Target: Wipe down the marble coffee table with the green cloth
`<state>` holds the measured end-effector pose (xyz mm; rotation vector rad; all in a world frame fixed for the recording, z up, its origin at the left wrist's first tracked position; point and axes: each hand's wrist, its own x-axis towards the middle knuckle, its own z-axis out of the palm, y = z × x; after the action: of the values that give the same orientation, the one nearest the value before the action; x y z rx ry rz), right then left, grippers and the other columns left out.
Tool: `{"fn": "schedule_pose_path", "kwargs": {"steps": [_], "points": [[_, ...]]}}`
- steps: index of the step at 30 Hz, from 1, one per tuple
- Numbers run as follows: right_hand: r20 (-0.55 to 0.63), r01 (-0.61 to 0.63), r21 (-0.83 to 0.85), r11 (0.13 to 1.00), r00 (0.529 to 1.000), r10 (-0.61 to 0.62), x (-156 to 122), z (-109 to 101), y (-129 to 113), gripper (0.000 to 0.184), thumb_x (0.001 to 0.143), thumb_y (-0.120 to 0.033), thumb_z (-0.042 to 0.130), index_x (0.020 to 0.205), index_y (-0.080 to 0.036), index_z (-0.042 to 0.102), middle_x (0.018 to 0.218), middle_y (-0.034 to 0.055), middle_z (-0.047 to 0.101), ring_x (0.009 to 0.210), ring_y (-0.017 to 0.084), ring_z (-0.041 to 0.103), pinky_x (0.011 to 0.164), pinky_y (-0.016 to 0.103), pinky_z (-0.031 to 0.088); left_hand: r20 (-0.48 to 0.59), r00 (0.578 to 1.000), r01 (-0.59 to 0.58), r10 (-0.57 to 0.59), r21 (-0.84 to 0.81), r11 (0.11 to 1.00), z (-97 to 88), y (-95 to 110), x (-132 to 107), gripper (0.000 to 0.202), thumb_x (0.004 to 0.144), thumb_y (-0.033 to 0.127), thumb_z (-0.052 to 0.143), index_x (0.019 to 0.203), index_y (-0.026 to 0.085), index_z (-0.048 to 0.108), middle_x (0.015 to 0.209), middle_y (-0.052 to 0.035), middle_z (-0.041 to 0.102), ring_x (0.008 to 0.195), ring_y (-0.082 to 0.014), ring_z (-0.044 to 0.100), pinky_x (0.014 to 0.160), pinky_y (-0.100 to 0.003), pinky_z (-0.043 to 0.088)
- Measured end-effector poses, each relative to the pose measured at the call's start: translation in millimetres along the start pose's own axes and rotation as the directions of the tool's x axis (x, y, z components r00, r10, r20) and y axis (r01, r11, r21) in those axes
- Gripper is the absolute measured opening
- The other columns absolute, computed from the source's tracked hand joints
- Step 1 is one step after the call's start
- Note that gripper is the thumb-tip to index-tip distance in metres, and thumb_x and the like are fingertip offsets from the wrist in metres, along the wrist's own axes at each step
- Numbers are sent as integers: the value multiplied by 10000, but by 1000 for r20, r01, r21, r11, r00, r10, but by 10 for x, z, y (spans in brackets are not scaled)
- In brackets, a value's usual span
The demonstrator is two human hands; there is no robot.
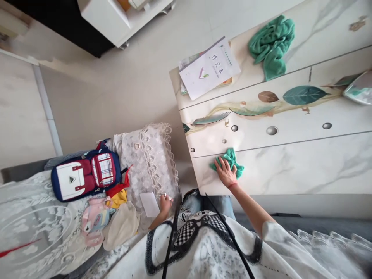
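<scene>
My right hand (226, 173) lies on a crumpled green cloth (238, 169) near the front left corner of the marble-patterned table (293, 164). Its fingers are spread over the cloth, pressing it against the tabletop. Low on the left, my left hand (165, 204) is closed above the lace-covered seat (130, 159). Something small and whitish shows at its fingers, too small to make out. Beside that hand lies a white sheet of paper (149, 204). A second, larger green cloth (273, 46) is bunched up on the far side of the table.
Notebooks (210, 69) are stacked at the table's far left corner. A clear container (360, 89) stands at its right edge. On the seat are a navy and red backpack (87, 174), a pink bag (95, 217) and a cream hat (123, 226). A white wheeled cabinet (107, 21) stands farther off.
</scene>
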<state>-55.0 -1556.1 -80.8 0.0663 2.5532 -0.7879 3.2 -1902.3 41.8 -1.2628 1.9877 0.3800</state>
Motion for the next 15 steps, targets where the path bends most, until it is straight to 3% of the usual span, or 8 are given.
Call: {"fn": "schedule_pose_path", "kwargs": {"steps": [4, 7, 9, 11, 12, 15], "points": [[-256, -158, 86, 984, 951, 175, 1374, -730, -248, 628, 1050, -275, 405, 1665, -274, 528, 1748, 193, 383, 1606, 423, 336, 1197, 831, 305, -87, 996, 3, 2, 50, 999, -121, 325, 304, 214, 1113, 261, 563, 954, 139, 637, 823, 11, 663, 706, -122, 650, 726, -271, 568], [-336, -140, 95, 986, 927, 164, 2297, -1387, -179, 661, 1021, -269, 478, 1681, -246, 485, 1786, 160, 312, 1639, 395, 272, 1254, 792, 246, -146, 986, -57, 74, 118, 991, -310, 703, 525, 225, 1083, 256, 618, 882, 154, 614, 869, -2, 658, 842, -149, 674, 812, -294, 572], [-386, -116, 79, 990, 912, 137, 2657, -1689, -70, 672, 1005, -255, 511, 1675, -239, 479, 1794, 146, 297, 1646, 375, 259, 1286, 761, 199, -167, 975, -116, 143, 164, 980, -457, 1064, 684, 227, 1079, 276, 623, 885, 159, 607, 900, -7, 662, 879, -156, 669, 839, -305, 565], [-408, -124, 66, 990, 902, 141, 2697, -1766, -28, 670, 1016, -226, 485, 1685, -237, 453, 1803, 138, 282, 1648, 364, 259, 1286, 738, 212, -174, 960, -181, 217, 202, 963, -610, 1526, 860, 218, 1096, 299, 592, 930, 158, 607, 913, -5, 667, 849, -148, 664, 826, -303, 558], [-394, -142, 65, 988, 906, 156, 2596, -1702, -65, 662, 1025, -206, 454, 1687, -241, 447, 1807, 133, 281, 1643, 364, 270, 1273, 724, 252, -177, 951, -210, 252, 223, 952, -691, 1795, 957, 214, 1101, 304, 580, 947, 158, 605, 903, -1, 664, 820, -142, 661, 807, -297, 552], [-228, -89, 41, 995, 969, 96, 2016, -1155, -470, 615, 1038, -149, 388, 1623, -265, 541, 1777, 114, 369, 1577, 357, 390, 1179, 631, 419, -206, 912, -283, 355, 310, 907, -988, 2720, 1276, 187, 1105, 302, 564, 990, 159, 602, 865, 12, 642, 760, -133, 644, 767, -281, 532]]}}
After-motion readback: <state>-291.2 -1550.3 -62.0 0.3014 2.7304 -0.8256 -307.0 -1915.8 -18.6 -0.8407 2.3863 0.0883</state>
